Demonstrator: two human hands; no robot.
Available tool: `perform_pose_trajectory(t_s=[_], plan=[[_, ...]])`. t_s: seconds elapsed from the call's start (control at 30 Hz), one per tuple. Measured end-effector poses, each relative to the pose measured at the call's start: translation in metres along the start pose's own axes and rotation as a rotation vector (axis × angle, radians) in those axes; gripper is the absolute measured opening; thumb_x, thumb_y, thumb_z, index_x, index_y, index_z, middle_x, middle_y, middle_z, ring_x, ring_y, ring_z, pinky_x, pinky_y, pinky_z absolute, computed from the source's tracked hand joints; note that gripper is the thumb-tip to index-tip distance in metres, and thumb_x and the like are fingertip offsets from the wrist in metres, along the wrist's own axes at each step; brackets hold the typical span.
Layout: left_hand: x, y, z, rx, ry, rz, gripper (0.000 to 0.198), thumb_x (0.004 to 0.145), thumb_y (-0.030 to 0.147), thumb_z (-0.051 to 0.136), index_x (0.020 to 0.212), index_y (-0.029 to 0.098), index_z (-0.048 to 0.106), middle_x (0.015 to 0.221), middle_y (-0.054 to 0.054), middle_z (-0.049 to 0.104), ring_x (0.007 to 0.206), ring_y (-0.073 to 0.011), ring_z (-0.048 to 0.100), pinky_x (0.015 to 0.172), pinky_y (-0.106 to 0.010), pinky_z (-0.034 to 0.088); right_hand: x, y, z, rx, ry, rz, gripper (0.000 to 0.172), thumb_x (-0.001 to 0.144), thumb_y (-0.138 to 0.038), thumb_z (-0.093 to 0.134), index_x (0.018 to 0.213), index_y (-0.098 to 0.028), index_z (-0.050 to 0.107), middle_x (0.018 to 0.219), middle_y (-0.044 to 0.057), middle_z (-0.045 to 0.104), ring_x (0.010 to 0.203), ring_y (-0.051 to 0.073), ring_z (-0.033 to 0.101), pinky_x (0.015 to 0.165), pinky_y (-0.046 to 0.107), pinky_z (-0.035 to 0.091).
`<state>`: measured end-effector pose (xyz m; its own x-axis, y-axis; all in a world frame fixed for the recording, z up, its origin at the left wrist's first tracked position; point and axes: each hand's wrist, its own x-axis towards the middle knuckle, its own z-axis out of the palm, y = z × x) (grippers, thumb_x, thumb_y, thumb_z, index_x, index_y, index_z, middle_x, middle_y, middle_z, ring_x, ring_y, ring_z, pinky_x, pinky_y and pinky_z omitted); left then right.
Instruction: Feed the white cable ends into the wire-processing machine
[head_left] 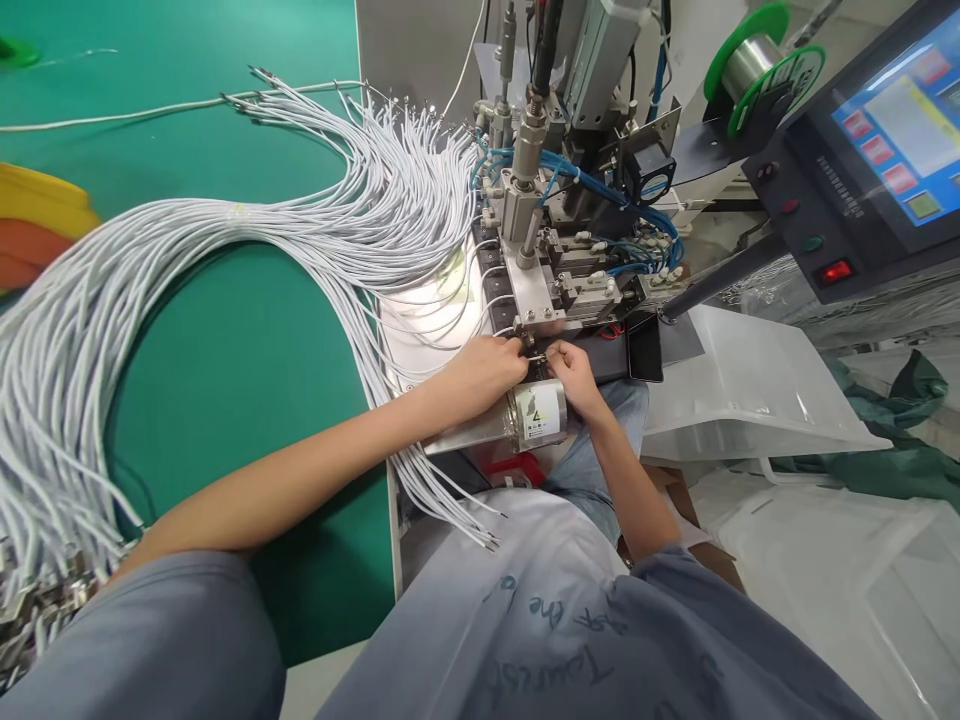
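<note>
My left hand (491, 368) is closed, fingers bent around a thin white cable at the front edge of the machine (517, 220). Facing it, my right hand (572, 374) pinches with thumb and forefinger at a small piece too tiny to name. A short light-coloured length (537, 358) shows between the two hands. Just below them sits a clear round container (541, 412) with a printed label. From the machine's row of black slots (496, 288), several white cables run left into a large bundle (247, 222) on the green table (217, 340).
A spool of wire with green flanges (757, 65) and a tilted touch screen (900, 130) stand at the upper right. Translucent plastic bins (765, 390) lie to the right. Metal cable ends (52, 600) are heaped at the lower left, and yellow and orange objects (37, 225) at the left edge.
</note>
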<state>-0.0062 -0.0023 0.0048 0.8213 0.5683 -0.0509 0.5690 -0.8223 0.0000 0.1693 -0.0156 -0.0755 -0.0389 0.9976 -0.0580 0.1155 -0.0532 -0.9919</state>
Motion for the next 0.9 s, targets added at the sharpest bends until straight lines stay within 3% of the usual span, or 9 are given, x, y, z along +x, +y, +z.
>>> perform_pose_trajectory(t_s=[0.07, 0.13, 0.3, 0.33, 0.37, 0.5, 0.57, 0.7, 0.9], plan=[[-0.003, 0.0, -0.006, -0.001, -0.039, -0.058, 0.023, 0.079, 0.002, 0.045, 0.073, 0.011, 0.065, 0.069, -0.009, 0.059, 0.065, -0.0194, 0.06, 0.053, -0.029, 0.036, 0.002, 0.0, -0.001, -0.032, 0.0, -0.015, 0.03, 0.076, -0.043, 0.052, 0.06, -0.021, 0.04, 0.054, -0.006, 0.032, 0.052, 0.009, 0.032, 0.051, 0.024, 0.028], [-0.005, 0.0, -0.011, -0.013, -0.056, -0.103, 0.023, 0.078, 0.002, 0.045, 0.074, 0.011, 0.066, 0.071, -0.009, 0.06, 0.064, -0.0187, 0.059, 0.052, -0.028, 0.034, 0.0, -0.004, -0.004, -0.086, 0.047, -0.03, 0.029, 0.077, -0.041, 0.051, 0.06, -0.021, 0.041, 0.054, -0.006, 0.034, 0.053, 0.01, 0.034, 0.052, 0.024, 0.029], [-0.005, 0.001, -0.013, -0.004, -0.078, -0.183, 0.024, 0.08, 0.004, 0.043, 0.078, 0.011, 0.066, 0.082, -0.011, 0.061, 0.065, -0.0192, 0.06, 0.05, -0.028, 0.031, -0.045, -0.033, 0.001, -0.214, 0.457, -0.154, 0.025, 0.084, -0.035, 0.044, 0.064, -0.019, 0.047, 0.058, -0.004, 0.042, 0.054, 0.009, 0.037, 0.053, 0.023, 0.032], [-0.005, 0.001, -0.011, 0.007, -0.069, -0.212, 0.025, 0.08, 0.003, 0.042, 0.079, 0.011, 0.066, 0.083, -0.011, 0.061, 0.067, -0.0201, 0.06, 0.05, -0.028, 0.031, -0.06, -0.039, 0.007, -0.221, 0.477, -0.17, 0.025, 0.085, -0.035, 0.044, 0.066, -0.019, 0.05, 0.06, -0.003, 0.045, 0.055, 0.01, 0.04, 0.054, 0.023, 0.033], [-0.004, 0.001, -0.01, 0.02, -0.052, -0.245, 0.026, 0.08, 0.003, 0.041, 0.081, 0.01, 0.065, 0.084, -0.012, 0.061, 0.069, -0.0211, 0.061, 0.05, -0.028, 0.03, -0.074, -0.043, 0.016, -0.225, 0.434, -0.162, 0.026, 0.085, -0.034, 0.044, 0.067, -0.018, 0.053, 0.059, -0.003, 0.048, 0.054, 0.01, 0.042, 0.054, 0.023, 0.034], [-0.002, -0.001, -0.003, 0.04, -0.013, -0.311, 0.027, 0.082, 0.003, 0.039, 0.091, 0.009, 0.064, 0.086, -0.014, 0.061, 0.073, -0.0222, 0.062, 0.05, -0.028, 0.029, -0.113, -0.04, 0.061, -0.221, -0.206, -0.028, 0.022, 0.084, -0.032, 0.05, 0.076, -0.018, 0.066, 0.07, 0.001, 0.065, 0.064, 0.013, 0.055, 0.063, 0.025, 0.041], [-0.002, -0.001, -0.002, 0.038, -0.015, -0.313, 0.027, 0.082, 0.004, 0.039, 0.09, 0.009, 0.063, 0.086, -0.014, 0.062, 0.072, -0.0219, 0.061, 0.05, -0.028, 0.028, -0.118, -0.028, 0.085, -0.159, -0.379, 0.048, 0.024, 0.084, -0.032, 0.049, 0.083, -0.018, 0.068, 0.078, 0.003, 0.068, 0.073, 0.016, 0.058, 0.07, 0.027, 0.043], [-0.001, -0.001, -0.004, 0.043, -0.017, -0.319, 0.028, 0.083, 0.003, 0.038, 0.087, 0.009, 0.064, 0.085, -0.014, 0.062, 0.07, -0.0215, 0.06, 0.05, -0.029, 0.027, -0.113, -0.007, 0.113, 0.08, -0.401, 0.218, 0.024, 0.078, -0.037, 0.056, 0.075, -0.016, 0.068, 0.073, 0.002, 0.066, 0.07, 0.015, 0.056, 0.068, 0.027, 0.043], [-0.001, 0.001, -0.004, 0.026, -0.001, -0.301, 0.029, 0.081, 0.001, 0.037, 0.085, 0.008, 0.065, 0.083, -0.015, 0.062, 0.07, -0.0211, 0.059, 0.05, -0.029, 0.025, -0.113, -0.01, 0.109, 0.508, -0.469, 0.663, 0.034, 0.061, -0.046, 0.073, 0.071, -0.015, 0.063, 0.062, -0.002, 0.058, 0.053, 0.008, 0.049, 0.052, 0.022, 0.041]])
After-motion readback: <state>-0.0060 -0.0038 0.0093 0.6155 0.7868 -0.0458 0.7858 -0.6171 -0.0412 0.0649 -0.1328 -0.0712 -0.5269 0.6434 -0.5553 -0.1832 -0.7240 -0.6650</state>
